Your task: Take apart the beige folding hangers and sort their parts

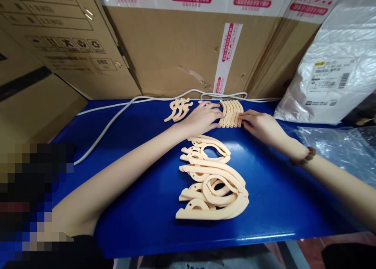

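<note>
A row of curved beige plastic hanger arms (230, 114) stands side by side at the back of the blue table. My left hand (204, 116) is against its left end, fingers stretched and apart, fingertips touching the pieces. From the right, my right hand (258, 124) meets the other end with its fingertips, the thumb held apart below. Left of my left hand lie several beige hook-shaped pieces (178, 110). Nearer to me is a heap of beige folding hangers (217, 200), overlapping one another. Part of another beige piece behind my left hand is hidden.
The blue table (141, 222) backs onto a large taped cardboard box (176, 49), with another carton (64, 33) at left. A white cable (111, 129) runs along the back and left. A white parcel bag (331, 73) and clear plastic film (331, 151) lie at right.
</note>
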A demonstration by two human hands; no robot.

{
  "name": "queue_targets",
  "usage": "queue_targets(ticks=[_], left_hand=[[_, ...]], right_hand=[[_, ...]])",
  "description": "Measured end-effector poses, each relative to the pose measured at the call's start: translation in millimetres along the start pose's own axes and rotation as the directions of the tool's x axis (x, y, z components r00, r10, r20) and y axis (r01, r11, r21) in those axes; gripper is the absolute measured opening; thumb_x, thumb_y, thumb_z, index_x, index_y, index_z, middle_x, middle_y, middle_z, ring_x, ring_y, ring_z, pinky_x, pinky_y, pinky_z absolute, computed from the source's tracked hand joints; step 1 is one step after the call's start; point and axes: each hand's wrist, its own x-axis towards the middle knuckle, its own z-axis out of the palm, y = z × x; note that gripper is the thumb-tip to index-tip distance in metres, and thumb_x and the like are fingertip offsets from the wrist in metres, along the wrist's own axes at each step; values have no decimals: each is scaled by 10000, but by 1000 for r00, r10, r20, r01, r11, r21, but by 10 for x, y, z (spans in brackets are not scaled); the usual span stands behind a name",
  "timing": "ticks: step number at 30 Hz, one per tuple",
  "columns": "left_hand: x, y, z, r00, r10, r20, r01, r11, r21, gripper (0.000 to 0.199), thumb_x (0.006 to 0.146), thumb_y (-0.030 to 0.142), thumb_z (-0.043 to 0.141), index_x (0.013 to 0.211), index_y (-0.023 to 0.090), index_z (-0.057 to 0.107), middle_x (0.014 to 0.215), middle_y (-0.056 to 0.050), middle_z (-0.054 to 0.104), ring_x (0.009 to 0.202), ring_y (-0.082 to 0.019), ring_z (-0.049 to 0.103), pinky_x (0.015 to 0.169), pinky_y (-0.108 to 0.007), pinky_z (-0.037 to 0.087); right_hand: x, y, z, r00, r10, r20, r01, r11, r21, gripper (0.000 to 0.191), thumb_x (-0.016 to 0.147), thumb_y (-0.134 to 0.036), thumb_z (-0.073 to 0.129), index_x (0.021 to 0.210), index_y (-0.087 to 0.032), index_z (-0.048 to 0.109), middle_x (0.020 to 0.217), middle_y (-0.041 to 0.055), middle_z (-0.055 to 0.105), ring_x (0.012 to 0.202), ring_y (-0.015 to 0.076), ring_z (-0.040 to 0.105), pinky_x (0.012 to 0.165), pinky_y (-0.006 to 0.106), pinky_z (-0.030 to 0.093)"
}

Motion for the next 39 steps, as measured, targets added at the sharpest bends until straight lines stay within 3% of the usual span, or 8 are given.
queue_targets(ticks=[5, 11, 16, 28, 33, 35, 36, 39], left_hand=[[21, 16, -22, 1000, -7, -5, 7, 1000, 4, 255, 967, 272, 654, 1207, 202, 706, 1319, -81, 696, 1395, -275, 495, 1192, -473, 283], [82, 63, -32, 999, -25, -20, 25, 1000, 14, 356, 906, 429, 729, 1145, 165, 723, 1260, -107, 716, 1366, -298, 515, 1178, -464, 296], [155, 98, -20, 999, -47, -23, 47, 999, 20, 265, 909, 364, 717, 1072, 157, 740, 1161, -106, 739, 1247, -288, 588, 1143, -455, 319], [127, 148, 43, 992, -118, -42, 119, 993, -1, 333, 924, 306, 683, 1217, 147, 669, 1239, -125, 692, 1233, -317, 564, 1056, -463, 375], [90, 134, -51, 993, -109, -44, 109, 994, -3, 408, 905, 357, 725, 1252, 163, 633, 1279, -114, 669, 1246, -320, 546, 1068, -466, 374], [31, 131, -131, 993, -109, -54, 109, 994, -4, 406, 918, 369, 713, 1253, 159, 620, 1321, -119, 643, 1266, -325, 530, 1070, -464, 380], [-6, 129, -180, 992, -110, -63, 110, 994, -6, 390, 931, 366, 697, 1250, 158, 616, 1334, -119, 633, 1273, -324, 525, 1069, -463, 384], [-125, 114, -347, 989, -101, -111, 95, 994, -60, 317, 970, 337, 641, 1242, 177, 609, 1337, -101, 629, 1285, -307, 525, 1082, -453, 395]], right_hand=[[3, -9, -3, 1000, 2, -6, -2, 999, -44, 305, 945, -166, 482, 1078, -178, 756, 1181, 117, 721, 1031, 258, 696, 865, 346, 549], [4, -16, 4, 1000, 5, 3, -5, 997, -74, 331, 968, -159, 455, 1123, -136, 747, 1254, 137, 705, 1045, 278, 706, 884, 377, 555], [9, -7, 14, 1000, 19, 2, -19, 996, -83, 321, 972, -152, 468, 1137, -128, 742, 1278, 132, 700, 1054, 283, 707, 880, 384, 556], [61, -16, 6, 999, 36, 2, -35, 990, -133, 322, 954, -149, 467, 1091, -139, 758, 1262, 122, 706, 1011, 270, 702, 776, 354, 540], [36, -202, -165, 998, 41, -44, -48, 985, -163, 297, 976, -210, 467, 1063, -162, 746, 1179, 141, 705, 1082, 300, 652, 730, 348, 510], [-39, -399, -288, 998, 25, -57, -31, 992, -120, 280, 1011, -306, 480, 1035, -179, 729, 1105, 128, 706, 1029, 282, 656, 743, 341, 498], [-91, -518, -351, 999, -8, -40, 8, 1000, 5, 271, 1018, -360, 507, 993, -187, 715, 1036, 106, 709, 955, 255, 664, 745, 331, 489], [-261, -887, -498, 975, -164, 148, 100, 925, 366, 347, 976, -562, 594, 983, -224, 671, 877, 29, 689, 776, 195, 648, 666, 289, 450]])
